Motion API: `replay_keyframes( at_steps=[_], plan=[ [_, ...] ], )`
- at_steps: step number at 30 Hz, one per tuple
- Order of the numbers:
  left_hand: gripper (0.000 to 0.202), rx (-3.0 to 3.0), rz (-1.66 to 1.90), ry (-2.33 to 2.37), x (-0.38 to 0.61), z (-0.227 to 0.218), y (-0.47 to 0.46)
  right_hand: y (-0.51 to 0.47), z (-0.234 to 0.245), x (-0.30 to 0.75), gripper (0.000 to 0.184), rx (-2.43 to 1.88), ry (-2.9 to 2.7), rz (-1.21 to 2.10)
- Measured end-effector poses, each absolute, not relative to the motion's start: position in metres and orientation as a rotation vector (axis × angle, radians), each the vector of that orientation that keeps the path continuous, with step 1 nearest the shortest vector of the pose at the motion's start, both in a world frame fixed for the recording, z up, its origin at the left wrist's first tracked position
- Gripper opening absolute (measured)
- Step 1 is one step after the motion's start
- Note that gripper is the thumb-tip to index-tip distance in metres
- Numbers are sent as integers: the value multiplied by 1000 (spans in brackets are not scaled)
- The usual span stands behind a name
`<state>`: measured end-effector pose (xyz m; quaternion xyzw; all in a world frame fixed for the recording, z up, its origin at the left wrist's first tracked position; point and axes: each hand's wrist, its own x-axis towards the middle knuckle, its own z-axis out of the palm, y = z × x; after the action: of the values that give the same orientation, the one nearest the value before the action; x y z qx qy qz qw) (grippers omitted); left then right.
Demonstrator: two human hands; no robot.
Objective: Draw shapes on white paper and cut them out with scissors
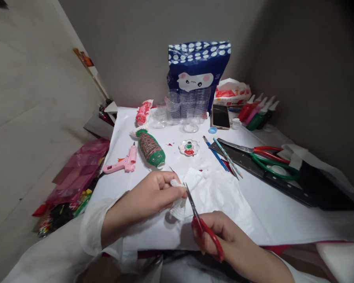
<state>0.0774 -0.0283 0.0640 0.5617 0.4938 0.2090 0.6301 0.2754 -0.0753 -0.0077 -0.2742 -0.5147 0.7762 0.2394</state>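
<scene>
My left hand is closed around a small white piece of tissue-like material, pinching it near the table's front edge. My right hand grips small red-handled scissors, whose blades point up and touch the white piece. A loose sheet of white tissue lies just behind both hands on the white table cover.
A pink glue gun, a green painted bottle fish and a red one lie at the left. Clear cups, a blue dotted bag, a phone, paint bottles, large scissors, pencils and a black mat sit behind.
</scene>
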Motion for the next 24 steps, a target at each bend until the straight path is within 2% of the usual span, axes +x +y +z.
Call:
replay_keyframes(
  at_steps=[15,24],
  plan=[
    [17,1272,513,1108,78,62,-29,-74,-5,276,57,-787,-1498,2014],
    [15,1288,503,1132,80,64,-28,-72,-8,281,49,-786,-1436,2085]
  ],
)
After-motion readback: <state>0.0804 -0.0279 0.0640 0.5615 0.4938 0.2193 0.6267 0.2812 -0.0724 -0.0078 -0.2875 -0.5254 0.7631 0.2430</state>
